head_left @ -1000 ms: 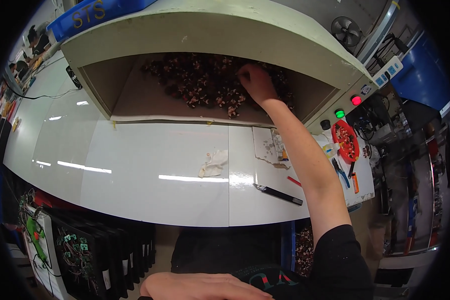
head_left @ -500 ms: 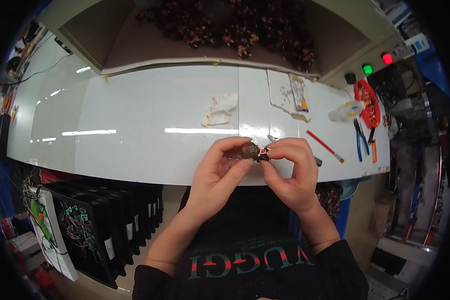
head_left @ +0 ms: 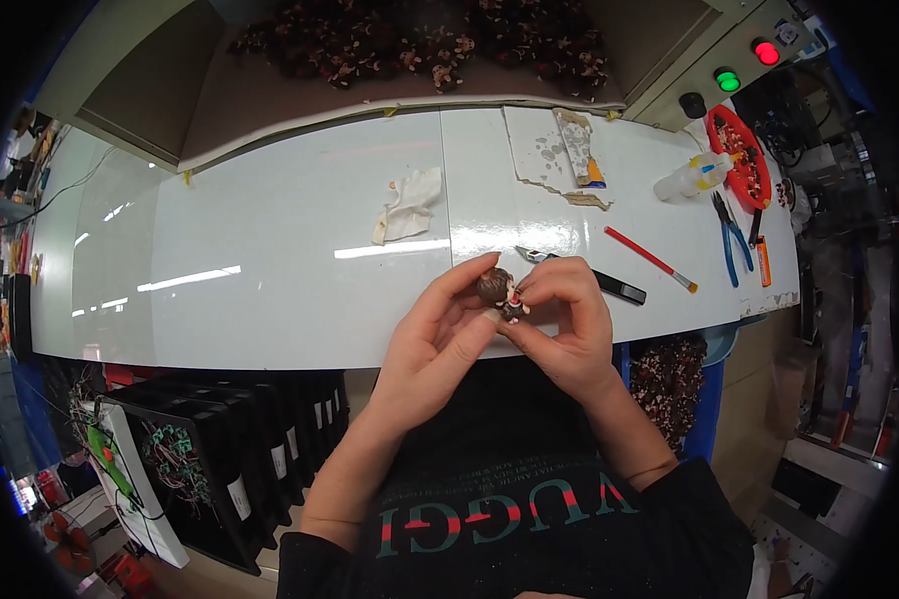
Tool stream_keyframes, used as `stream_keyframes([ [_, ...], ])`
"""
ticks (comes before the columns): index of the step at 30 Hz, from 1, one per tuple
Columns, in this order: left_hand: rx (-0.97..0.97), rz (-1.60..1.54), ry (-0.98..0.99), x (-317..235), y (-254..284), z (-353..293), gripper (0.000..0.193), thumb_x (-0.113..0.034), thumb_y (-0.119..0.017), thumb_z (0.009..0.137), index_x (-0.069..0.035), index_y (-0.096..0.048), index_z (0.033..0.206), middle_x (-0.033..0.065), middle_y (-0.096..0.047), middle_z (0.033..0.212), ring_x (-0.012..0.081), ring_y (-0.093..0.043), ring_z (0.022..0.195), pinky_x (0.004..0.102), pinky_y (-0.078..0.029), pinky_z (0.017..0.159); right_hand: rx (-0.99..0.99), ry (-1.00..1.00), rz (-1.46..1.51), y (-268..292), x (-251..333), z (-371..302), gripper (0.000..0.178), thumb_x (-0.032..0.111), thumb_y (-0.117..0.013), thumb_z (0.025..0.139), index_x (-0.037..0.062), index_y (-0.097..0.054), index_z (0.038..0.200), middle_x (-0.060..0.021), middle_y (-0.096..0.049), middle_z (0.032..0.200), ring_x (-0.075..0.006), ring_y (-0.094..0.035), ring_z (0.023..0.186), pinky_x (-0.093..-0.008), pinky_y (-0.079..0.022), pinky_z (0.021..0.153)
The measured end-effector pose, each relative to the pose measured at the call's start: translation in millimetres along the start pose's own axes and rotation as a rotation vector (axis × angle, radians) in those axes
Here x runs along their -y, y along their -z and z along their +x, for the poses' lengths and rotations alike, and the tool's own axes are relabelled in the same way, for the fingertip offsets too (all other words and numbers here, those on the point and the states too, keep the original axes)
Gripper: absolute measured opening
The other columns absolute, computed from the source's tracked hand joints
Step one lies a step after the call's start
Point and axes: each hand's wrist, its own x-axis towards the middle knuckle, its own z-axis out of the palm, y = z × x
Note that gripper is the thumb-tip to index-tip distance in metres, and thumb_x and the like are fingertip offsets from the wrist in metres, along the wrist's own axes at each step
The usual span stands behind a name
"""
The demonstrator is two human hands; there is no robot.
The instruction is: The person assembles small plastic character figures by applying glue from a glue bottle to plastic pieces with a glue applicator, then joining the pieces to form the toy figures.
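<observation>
We are sitting before a white counter (head_left: 270,309), and at its far side a pale cabinet (head_left: 160,70) is standing with wide opening, where a heap of dark figures (head_left: 370,50) is lying. On its right panel a green lamp (head_left: 727,79) and a red lamp (head_left: 765,52) are glowing. Toward the right side, a red tray (head_left: 760,203) is holding small pieces, a clear bottle (head_left: 681,181) is lying just beside it, and blue-handled pliers (head_left: 732,240) are resting nearer to us. A red brush (head_left: 644,254) is lying slantwise, and a black-handled knife (head_left: 621,287) is passing behind our right hand (head_left: 574,324), which is covering its middle; this one is standing most closely in the way. Beyond, torn cardboard (head_left: 534,150) and crumpled paper (head_left: 408,207) are lying. The near edge of the counter is running just under our hands, and to the left the white surface is stretching widely. Below this edge, black trays (head_left: 255,419) are standing in a row at left, and a blue bin (head_left: 707,409) is holding more figures at right. Between our hands we are holding a small figure (head_left: 492,287) with brown head. Our left hand (head_left: 430,349) is curving thumb and forefinger around the head, while the right fingers are pinching its pale and red side, their tips nearly closing.
</observation>
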Motion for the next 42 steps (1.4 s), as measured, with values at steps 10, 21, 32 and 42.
stream_keyframes([
  [10, 0.031, 0.144, -0.055, 7, 9, 14, 0.042, -0.002, -0.049, 0.093, 0.001, -0.04, 0.134, 0.012, -0.048, 0.128, 0.0186, -0.049, 0.117, 0.0327, -0.041, 0.1, 0.076, -0.005, -0.187, 0, -7, 10, 0.033, 0.001, -0.078, 0.069, 0.0075, -0.055, 0.092, -0.0084, -0.054, 0.099, -0.0221, -0.056, 0.091, -0.0296, -0.048, 0.074],
  [21, 0.03, 0.132, 0.022, 2, 7, 12, 0.042, -0.008, -0.044, 0.098, 0.001, -0.036, 0.138, 0.0135, -0.049, 0.13, 0.0186, -0.049, 0.119, 0.0307, -0.042, 0.098, 0.036, -0.004, -0.16, -7, -12, 1, 0.042, 0.002, -0.08, 0.067, 0.0081, -0.053, 0.098, -0.0079, -0.053, 0.095, -0.0221, -0.053, 0.086, -0.0305, -0.046, 0.072],
  [32, -0.038, 0.209, 0.073, 4, 13, 11, 0.037, -0.013, -0.038, 0.101, 0.0, -0.042, 0.135, 0.0125, -0.057, 0.12, 0.0158, -0.055, 0.108, 0.028, -0.045, 0.093, 0.02, 0.011, -0.123, -11, -12, 1, 0.042, 0.003, -0.081, 0.066, 0.0066, -0.052, 0.095, -0.0065, -0.054, 0.089, -0.0204, -0.053, 0.08, -0.0293, -0.046, 0.069],
  [42, -0.076, 0.164, 0.077, 3, 10, 10, 0.034, -0.014, -0.039, 0.101, -0.001, -0.049, 0.13, 0.0081, -0.059, 0.11, 0.011, -0.058, 0.097, 0.0244, -0.047, 0.085, 0.063, 0.081, -0.156, -10, -8, 4, 0.041, 0.005, -0.082, 0.066, 0.0052, -0.052, 0.095, -0.007, -0.054, 0.089, -0.0178, -0.056, 0.08, -0.0256, -0.05, 0.065],
])
